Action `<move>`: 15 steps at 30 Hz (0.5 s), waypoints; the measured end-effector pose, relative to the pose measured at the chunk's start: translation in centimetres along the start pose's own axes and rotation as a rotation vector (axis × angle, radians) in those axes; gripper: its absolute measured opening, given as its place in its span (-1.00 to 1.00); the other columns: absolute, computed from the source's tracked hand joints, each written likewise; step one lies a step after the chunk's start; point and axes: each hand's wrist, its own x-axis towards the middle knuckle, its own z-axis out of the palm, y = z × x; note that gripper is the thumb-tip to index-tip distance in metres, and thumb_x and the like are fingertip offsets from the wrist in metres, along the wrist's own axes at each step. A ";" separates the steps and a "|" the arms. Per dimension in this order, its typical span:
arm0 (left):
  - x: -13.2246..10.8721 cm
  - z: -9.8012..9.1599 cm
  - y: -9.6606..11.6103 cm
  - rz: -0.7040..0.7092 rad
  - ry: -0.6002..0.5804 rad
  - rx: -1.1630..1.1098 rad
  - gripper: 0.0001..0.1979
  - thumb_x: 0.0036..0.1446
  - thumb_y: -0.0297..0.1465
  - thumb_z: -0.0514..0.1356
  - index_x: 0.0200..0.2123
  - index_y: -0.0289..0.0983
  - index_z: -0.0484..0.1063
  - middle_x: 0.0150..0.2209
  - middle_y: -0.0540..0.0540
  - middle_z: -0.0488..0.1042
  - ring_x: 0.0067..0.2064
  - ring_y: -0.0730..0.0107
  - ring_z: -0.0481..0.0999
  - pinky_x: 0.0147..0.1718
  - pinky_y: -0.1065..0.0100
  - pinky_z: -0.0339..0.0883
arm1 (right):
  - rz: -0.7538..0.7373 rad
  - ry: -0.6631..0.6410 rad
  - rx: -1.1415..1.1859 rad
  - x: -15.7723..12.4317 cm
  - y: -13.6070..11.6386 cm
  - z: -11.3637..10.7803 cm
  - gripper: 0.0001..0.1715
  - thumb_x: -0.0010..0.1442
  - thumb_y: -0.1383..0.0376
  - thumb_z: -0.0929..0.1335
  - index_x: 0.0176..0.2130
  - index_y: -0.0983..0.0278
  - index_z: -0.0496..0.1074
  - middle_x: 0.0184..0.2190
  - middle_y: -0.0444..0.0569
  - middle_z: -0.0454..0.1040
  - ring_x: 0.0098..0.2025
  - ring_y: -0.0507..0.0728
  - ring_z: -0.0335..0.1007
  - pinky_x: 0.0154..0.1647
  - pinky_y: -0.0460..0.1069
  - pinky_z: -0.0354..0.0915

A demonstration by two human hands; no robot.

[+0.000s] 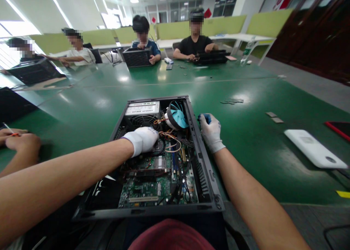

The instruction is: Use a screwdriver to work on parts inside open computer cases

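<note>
An open computer case (206, 162) lies on its side in front of me, its near end at the table's edge. My left hand (146, 138), in a white glove, reaches inside, fingers curled down among the cables (173, 146); what they hold is hidden. Close by are the power supply (143, 109) and the turquoise cooling fan (178, 115). The green motherboard (142, 191) lies nearer me. Outside the right wall, my right hand (211, 131), gloved with blue fingertips, is closed just above the table; I cannot make out anything in it.
On the green table (246, 140) to the right lie a white device (314, 147), two small flat pieces (274, 117) and a red-edged phone (339, 129). A co-worker's hands (23, 140) hold a screwdriver at left. Several people sit across with other cases (136, 56).
</note>
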 end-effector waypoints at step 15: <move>-0.1 0.0 -0.1 0.012 0.006 -0.012 -0.59 0.06 -0.24 0.33 -0.03 -0.29 0.60 -0.01 -0.28 0.63 0.02 0.01 0.63 -0.01 0.23 0.50 | 0.002 -0.010 0.003 -0.2 -0.5 -0.1 -0.53 0.26 -0.07 0.27 -0.37 0.23 0.49 -0.44 -0.04 0.54 -0.39 0.15 0.36 -0.26 0.02 0.22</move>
